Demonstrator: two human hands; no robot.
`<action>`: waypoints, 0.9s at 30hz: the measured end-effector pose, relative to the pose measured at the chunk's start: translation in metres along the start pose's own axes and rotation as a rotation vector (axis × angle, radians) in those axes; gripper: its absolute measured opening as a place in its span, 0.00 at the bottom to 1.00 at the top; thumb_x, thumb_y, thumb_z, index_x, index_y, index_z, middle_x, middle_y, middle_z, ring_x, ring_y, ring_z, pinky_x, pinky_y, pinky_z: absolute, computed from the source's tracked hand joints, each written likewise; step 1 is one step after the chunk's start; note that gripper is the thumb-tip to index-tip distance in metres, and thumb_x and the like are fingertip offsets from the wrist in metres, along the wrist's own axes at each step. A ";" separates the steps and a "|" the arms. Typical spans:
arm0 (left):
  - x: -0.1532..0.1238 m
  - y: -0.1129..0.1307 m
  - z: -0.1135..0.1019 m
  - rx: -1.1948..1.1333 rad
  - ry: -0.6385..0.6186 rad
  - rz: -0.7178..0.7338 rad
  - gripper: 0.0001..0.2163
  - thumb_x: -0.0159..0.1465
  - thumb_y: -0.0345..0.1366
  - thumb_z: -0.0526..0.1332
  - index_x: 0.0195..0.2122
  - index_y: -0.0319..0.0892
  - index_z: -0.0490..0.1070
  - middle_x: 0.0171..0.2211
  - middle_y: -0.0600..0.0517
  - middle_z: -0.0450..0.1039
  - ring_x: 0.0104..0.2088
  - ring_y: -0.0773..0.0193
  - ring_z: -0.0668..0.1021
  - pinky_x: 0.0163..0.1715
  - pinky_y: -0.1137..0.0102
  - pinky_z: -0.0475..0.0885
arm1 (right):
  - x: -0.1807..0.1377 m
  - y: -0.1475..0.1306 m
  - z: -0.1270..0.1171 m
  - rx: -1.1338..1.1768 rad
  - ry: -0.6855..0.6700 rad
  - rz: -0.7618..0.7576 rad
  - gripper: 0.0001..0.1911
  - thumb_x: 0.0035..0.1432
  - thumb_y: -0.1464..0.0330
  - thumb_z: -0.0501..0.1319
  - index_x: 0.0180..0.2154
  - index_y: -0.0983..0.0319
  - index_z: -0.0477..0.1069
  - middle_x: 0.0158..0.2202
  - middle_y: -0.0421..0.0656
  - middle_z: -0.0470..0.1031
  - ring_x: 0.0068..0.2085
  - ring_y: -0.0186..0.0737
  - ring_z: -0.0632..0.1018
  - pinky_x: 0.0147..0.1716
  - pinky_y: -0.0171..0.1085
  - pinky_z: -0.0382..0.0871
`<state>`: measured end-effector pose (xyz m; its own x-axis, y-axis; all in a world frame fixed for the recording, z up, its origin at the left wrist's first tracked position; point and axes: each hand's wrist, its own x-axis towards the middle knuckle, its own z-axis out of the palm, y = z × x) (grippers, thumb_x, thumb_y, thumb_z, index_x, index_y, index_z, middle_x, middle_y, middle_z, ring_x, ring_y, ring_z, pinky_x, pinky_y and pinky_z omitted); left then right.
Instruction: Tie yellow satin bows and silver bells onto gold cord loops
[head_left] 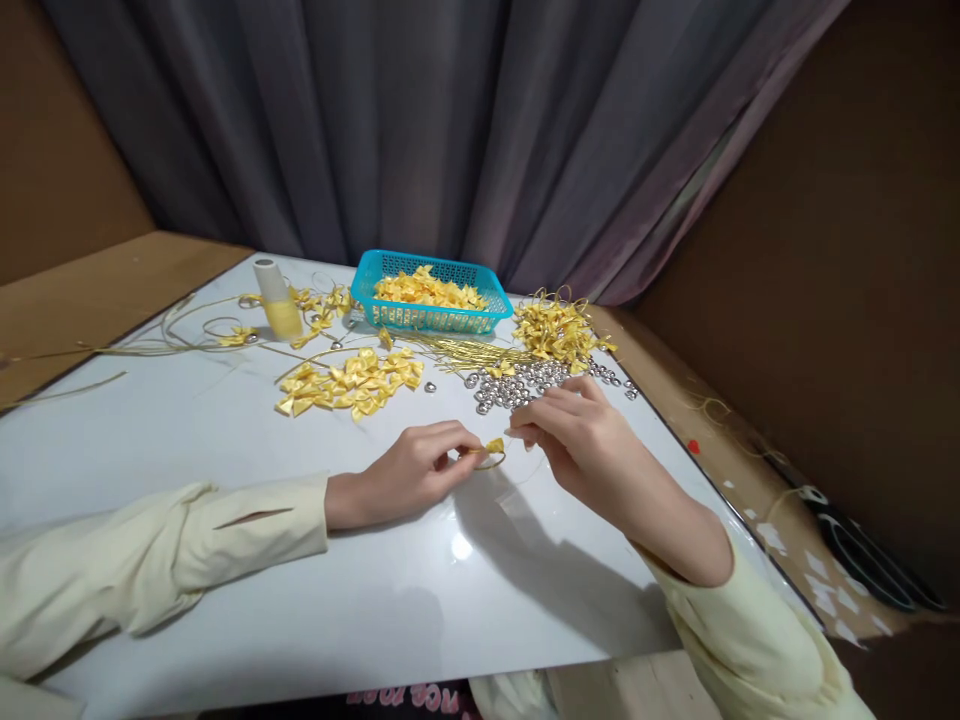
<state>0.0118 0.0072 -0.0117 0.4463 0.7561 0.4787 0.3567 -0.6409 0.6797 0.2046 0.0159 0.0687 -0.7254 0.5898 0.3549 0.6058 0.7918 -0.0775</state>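
Bow (494,445) sits right between our hands, front-middle of the table (225,440). Left hand (409,470) pinches it by its gold loop, long axis running sideways toward the right hand (592,450). That hand's fingertips are pinched together just beside it, on what we can't tell. Left's nearer. No readable labels; pink lettering (442,702) at the bottom is cut off.

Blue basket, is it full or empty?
Full. Yellow bows are heaped up to the rim of the basket, and some stick up above it.
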 end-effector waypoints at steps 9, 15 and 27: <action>-0.002 -0.002 0.000 -0.007 0.001 -0.012 0.06 0.64 0.29 0.56 0.32 0.39 0.71 0.28 0.52 0.73 0.25 0.69 0.72 0.26 0.76 0.66 | 0.001 0.001 0.019 0.130 0.093 0.091 0.12 0.58 0.81 0.53 0.28 0.62 0.69 0.25 0.40 0.75 0.26 0.36 0.72 0.36 0.37 0.55; -0.002 -0.002 0.001 0.007 0.015 -0.002 0.06 0.64 0.30 0.55 0.32 0.39 0.71 0.28 0.52 0.73 0.25 0.69 0.71 0.26 0.75 0.66 | 0.001 -0.001 0.024 0.179 0.075 0.185 0.10 0.59 0.79 0.54 0.28 0.62 0.69 0.25 0.40 0.76 0.26 0.36 0.72 0.36 0.37 0.55; -0.003 -0.002 0.001 0.034 -0.027 0.021 0.06 0.65 0.31 0.55 0.33 0.39 0.71 0.29 0.51 0.73 0.26 0.69 0.72 0.28 0.74 0.67 | 0.007 0.000 0.020 0.229 -0.020 0.277 0.10 0.59 0.76 0.58 0.26 0.63 0.69 0.21 0.38 0.75 0.24 0.34 0.69 0.35 0.37 0.56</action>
<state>0.0106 0.0060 -0.0152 0.4761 0.7388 0.4770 0.3748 -0.6611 0.6499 0.1930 0.0230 0.0530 -0.5519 0.7880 0.2729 0.6930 0.6154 -0.3755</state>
